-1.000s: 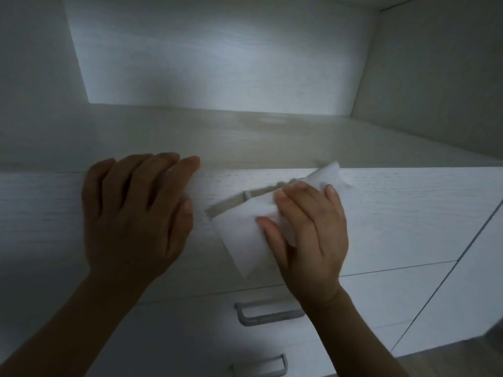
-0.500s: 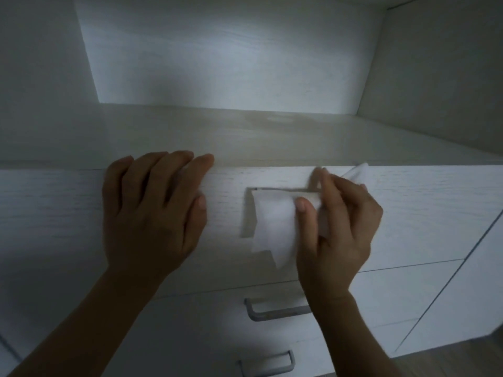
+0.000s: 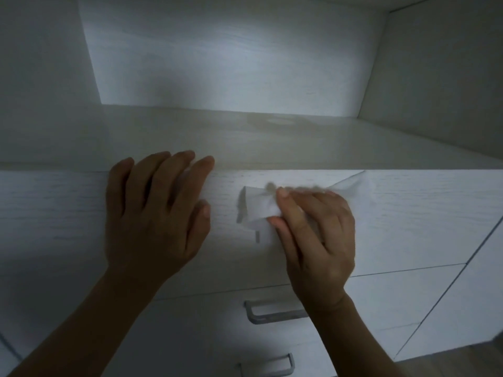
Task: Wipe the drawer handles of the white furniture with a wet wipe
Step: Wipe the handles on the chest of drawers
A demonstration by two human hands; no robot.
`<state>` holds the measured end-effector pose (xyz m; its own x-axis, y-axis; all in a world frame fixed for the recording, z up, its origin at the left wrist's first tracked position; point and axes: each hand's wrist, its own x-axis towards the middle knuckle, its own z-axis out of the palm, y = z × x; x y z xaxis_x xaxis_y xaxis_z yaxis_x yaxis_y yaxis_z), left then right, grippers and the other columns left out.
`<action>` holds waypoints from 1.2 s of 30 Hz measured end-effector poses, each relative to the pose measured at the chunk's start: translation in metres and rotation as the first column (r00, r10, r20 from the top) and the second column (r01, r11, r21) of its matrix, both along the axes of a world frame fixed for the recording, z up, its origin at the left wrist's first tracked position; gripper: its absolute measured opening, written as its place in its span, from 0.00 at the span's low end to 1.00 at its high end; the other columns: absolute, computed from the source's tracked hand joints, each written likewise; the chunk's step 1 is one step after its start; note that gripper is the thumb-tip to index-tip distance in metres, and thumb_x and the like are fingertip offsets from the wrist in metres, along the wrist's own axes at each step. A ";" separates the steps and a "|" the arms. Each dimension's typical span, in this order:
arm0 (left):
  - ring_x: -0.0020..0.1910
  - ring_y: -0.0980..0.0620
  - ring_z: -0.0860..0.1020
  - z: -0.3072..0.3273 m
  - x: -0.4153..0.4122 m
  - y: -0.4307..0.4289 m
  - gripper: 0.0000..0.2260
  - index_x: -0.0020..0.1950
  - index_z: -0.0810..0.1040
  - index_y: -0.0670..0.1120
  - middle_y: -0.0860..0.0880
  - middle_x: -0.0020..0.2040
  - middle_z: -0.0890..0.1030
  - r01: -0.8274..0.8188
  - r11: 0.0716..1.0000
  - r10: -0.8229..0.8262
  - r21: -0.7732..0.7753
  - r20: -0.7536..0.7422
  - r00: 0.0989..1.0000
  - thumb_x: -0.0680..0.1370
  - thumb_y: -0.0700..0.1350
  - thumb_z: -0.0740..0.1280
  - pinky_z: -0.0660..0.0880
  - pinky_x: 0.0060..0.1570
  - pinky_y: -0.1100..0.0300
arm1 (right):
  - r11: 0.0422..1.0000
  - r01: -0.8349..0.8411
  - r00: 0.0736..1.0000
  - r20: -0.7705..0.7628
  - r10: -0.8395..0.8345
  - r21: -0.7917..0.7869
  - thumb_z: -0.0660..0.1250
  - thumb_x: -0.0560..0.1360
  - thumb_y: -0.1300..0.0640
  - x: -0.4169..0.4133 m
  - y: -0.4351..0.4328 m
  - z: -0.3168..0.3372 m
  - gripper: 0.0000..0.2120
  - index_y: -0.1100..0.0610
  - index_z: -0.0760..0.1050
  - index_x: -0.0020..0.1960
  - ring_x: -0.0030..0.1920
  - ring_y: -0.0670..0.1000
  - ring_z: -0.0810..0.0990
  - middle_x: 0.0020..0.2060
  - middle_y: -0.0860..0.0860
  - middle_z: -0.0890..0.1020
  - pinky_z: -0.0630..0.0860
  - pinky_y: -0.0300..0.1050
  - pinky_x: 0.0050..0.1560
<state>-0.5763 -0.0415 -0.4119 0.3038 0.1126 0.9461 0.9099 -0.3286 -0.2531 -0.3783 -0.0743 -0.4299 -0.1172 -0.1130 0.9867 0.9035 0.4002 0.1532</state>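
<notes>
A white wet wipe [image 3: 258, 208] is wrapped over the top drawer's handle, which is almost wholly hidden beneath it. My right hand [image 3: 315, 235] grips the wipe around that handle, fingers curled over the top and thumb underneath. My left hand [image 3: 155, 213] lies flat with straight fingers on the top drawer front [image 3: 422, 213], fingertips at its upper edge. Below, the second drawer's grey metal handle [image 3: 275, 312] is bare, and a third handle [image 3: 272, 367] shows at the bottom edge.
The white furniture's flat top [image 3: 272, 137] runs back into a recessed niche with white walls. A neighbouring white cabinet panel [image 3: 462, 308] stands to the right. A strip of wooden floor [image 3: 476, 363] shows at the lower right.
My right hand has slid the wipe leftward along the top handle and curled over it. My left hand stays flat on the drawer front.
</notes>
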 end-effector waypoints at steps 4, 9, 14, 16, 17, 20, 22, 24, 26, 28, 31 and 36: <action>0.64 0.38 0.71 -0.002 -0.001 0.002 0.19 0.70 0.71 0.41 0.39 0.65 0.75 -0.021 1.000 0.022 0.010 -0.022 1.000 0.82 0.47 0.56 0.61 0.68 0.41 | 1.000 -0.017 0.999 0.032 0.017 0.014 0.68 0.79 0.56 -0.020 0.006 0.007 0.11 0.58 0.78 0.59 0.50 0.51 0.78 0.45 0.55 0.85 0.72 0.46 0.60; 0.65 0.38 0.70 -0.003 -0.003 0.004 0.19 0.71 0.70 0.41 0.39 0.66 0.74 -0.023 0.999 0.024 0.025 -0.035 0.999 0.82 0.47 0.57 0.59 0.70 0.42 | 0.999 -0.039 0.999 0.016 0.039 -0.017 0.67 0.79 0.57 -0.002 -0.004 0.001 0.12 0.60 0.75 0.60 0.52 0.53 0.79 0.47 0.57 0.84 0.72 0.47 0.62; 0.66 0.39 0.70 -0.001 -0.003 0.003 0.19 0.71 0.70 0.41 0.39 0.67 0.74 -0.007 0.999 0.008 0.031 -0.034 0.999 0.82 0.46 0.56 0.59 0.69 0.43 | 0.999 -0.017 0.998 0.060 0.020 -0.050 0.65 0.80 0.55 -0.013 0.004 0.006 0.12 0.59 0.74 0.60 0.52 0.51 0.77 0.48 0.55 0.83 0.68 0.42 0.61; 0.66 0.39 0.70 0.001 -0.009 0.002 0.19 0.72 0.70 0.41 0.39 0.67 0.75 0.026 0.999 -0.024 0.028 -0.058 0.998 0.82 0.45 0.56 0.59 0.69 0.45 | 0.997 -0.028 0.998 0.051 0.031 -0.072 0.64 0.81 0.54 0.001 0.001 0.006 0.12 0.59 0.74 0.60 0.52 0.51 0.76 0.51 0.52 0.79 0.67 0.41 0.62; 0.67 0.39 0.70 0.001 -0.014 0.002 0.20 0.73 0.70 0.41 0.39 0.68 0.74 0.036 0.999 -0.034 0.025 -0.086 0.996 0.82 0.45 0.56 0.59 0.70 0.46 | 0.997 -0.024 0.999 0.038 0.027 -0.079 0.63 0.81 0.53 0.009 -0.002 0.005 0.12 0.59 0.73 0.60 0.53 0.51 0.76 0.53 0.52 0.77 0.67 0.41 0.63; 0.68 0.38 0.67 0.001 -0.024 0.002 0.21 0.75 0.67 0.42 0.39 0.71 0.70 0.020 0.999 -0.015 0.031 -0.149 0.989 0.82 0.45 0.57 0.59 0.70 0.45 | 0.997 0.022 1.000 0.003 -0.021 -0.079 0.61 0.81 0.51 0.010 -0.005 0.002 0.13 0.58 0.72 0.61 0.54 0.51 0.75 0.54 0.50 0.75 0.65 0.42 0.64; 0.68 0.38 0.67 0.000 -0.024 0.002 0.22 0.75 0.66 0.43 0.39 0.70 0.69 0.013 0.999 -0.007 0.042 -0.141 0.990 0.81 0.46 0.57 0.59 0.70 0.44 | 0.996 0.032 0.999 -0.003 -0.032 -0.088 0.62 0.81 0.51 -0.002 -0.002 0.001 0.13 0.58 0.72 0.61 0.55 0.51 0.74 0.55 0.50 0.75 0.65 0.43 0.64; 0.67 0.37 0.68 -0.001 -0.023 0.002 0.21 0.74 0.66 0.42 0.38 0.69 0.70 0.021 0.999 -0.015 0.043 -0.140 0.990 0.81 0.46 0.57 0.59 0.69 0.43 | 0.996 0.013 0.999 0.043 -0.009 -0.091 0.63 0.81 0.53 -0.003 -0.002 0.002 0.13 0.59 0.73 0.61 0.55 0.50 0.75 0.55 0.51 0.75 0.65 0.42 0.65; 0.65 0.36 0.69 -0.001 -0.023 0.001 0.21 0.73 0.68 0.40 0.38 0.68 0.71 0.029 0.999 -0.024 0.032 -0.140 0.990 0.81 0.46 0.57 0.59 0.68 0.43 | 0.997 0.001 0.998 0.069 0.004 -0.078 0.64 0.80 0.54 0.008 -0.005 0.002 0.12 0.59 0.73 0.60 0.55 0.51 0.75 0.54 0.51 0.75 0.66 0.40 0.65; 0.64 0.35 0.70 0.000 -0.023 0.001 0.20 0.72 0.69 0.39 0.37 0.66 0.71 0.031 0.999 -0.028 0.022 -0.130 0.991 0.81 0.45 0.57 0.59 0.68 0.43 | 0.998 0.012 0.999 0.035 -0.010 -0.059 0.65 0.80 0.54 0.010 -0.006 0.003 0.12 0.60 0.74 0.60 0.54 0.51 0.75 0.54 0.51 0.75 0.68 0.41 0.64; 0.64 0.35 0.70 0.000 -0.021 -0.001 0.20 0.72 0.68 0.40 0.37 0.65 0.72 0.027 1.000 -0.025 0.011 -0.124 0.992 0.81 0.45 0.57 0.60 0.68 0.42 | 0.999 0.007 0.999 0.033 -0.005 -0.052 0.67 0.79 0.53 -0.013 0.003 0.005 0.13 0.58 0.77 0.60 0.53 0.50 0.75 0.53 0.51 0.77 0.70 0.43 0.58; 0.64 0.35 0.70 0.000 -0.022 0.000 0.20 0.72 0.68 0.40 0.37 0.66 0.71 0.046 0.999 -0.045 0.005 -0.125 0.991 0.82 0.46 0.56 0.59 0.68 0.42 | 0.998 -0.047 0.996 0.078 0.050 -0.045 0.67 0.79 0.59 0.001 0.000 0.003 0.13 0.61 0.74 0.62 0.56 0.52 0.77 0.54 0.54 0.82 0.69 0.42 0.64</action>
<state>-0.5979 -0.0412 -0.4122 0.4241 0.0890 0.9012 0.8553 -0.3666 -0.3663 -0.3774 -0.0738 -0.4265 -0.1900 -0.0781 0.9787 0.8687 0.4511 0.2046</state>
